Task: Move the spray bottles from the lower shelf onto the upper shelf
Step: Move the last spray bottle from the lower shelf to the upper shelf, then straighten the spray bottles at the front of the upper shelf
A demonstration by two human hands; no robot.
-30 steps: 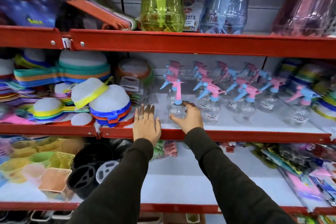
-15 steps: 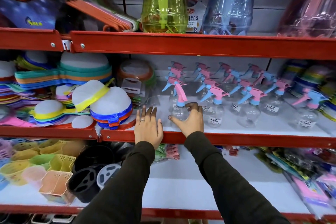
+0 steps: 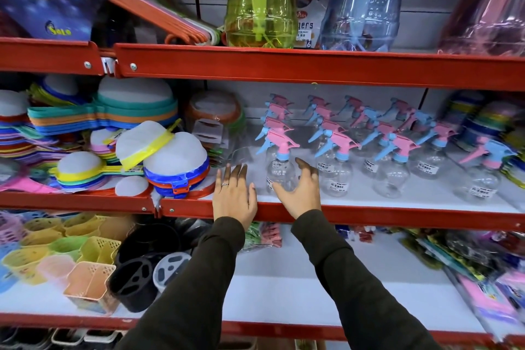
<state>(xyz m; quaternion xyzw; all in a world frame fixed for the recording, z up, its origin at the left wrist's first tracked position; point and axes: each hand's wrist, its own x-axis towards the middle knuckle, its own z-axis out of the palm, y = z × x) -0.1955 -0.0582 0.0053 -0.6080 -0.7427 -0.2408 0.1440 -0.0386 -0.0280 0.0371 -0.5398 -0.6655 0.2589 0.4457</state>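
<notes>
Right hand (image 3: 298, 190) has a loose grip around the round belly of the front spray bottle (image 3: 279, 172). Its fingers curl behind the bottle and the thumb sits low in front, but the hand looks half open, and I cannot tell for sure if it is squeezing or just touching. Left hand (image 3: 234, 194) lies flat and spread on the shelf, right beside the bottle, holding nothing.

That bottle stands upright near the front edge of the middle shelf (image 3: 369, 214), at the left end of a bunch of other spray bottles (image 3: 392, 167) just like it. The white shelf below (image 3: 284, 293) is bare in the middle.

It is clear plastic with a pink and blue trigger top (image 3: 279, 143). It looks empty, so I think it is very light and easy to knock over. The plastic is smooth and may slip, and thin walls could dent if squeezed hard. The top is heavier than the bottom, so it may want to tip. A good place to hold is the thin neck under the trigger, or around the fat belly with a soft squeeze. Its neighbours stand close, so a bump could topple them.
</notes>
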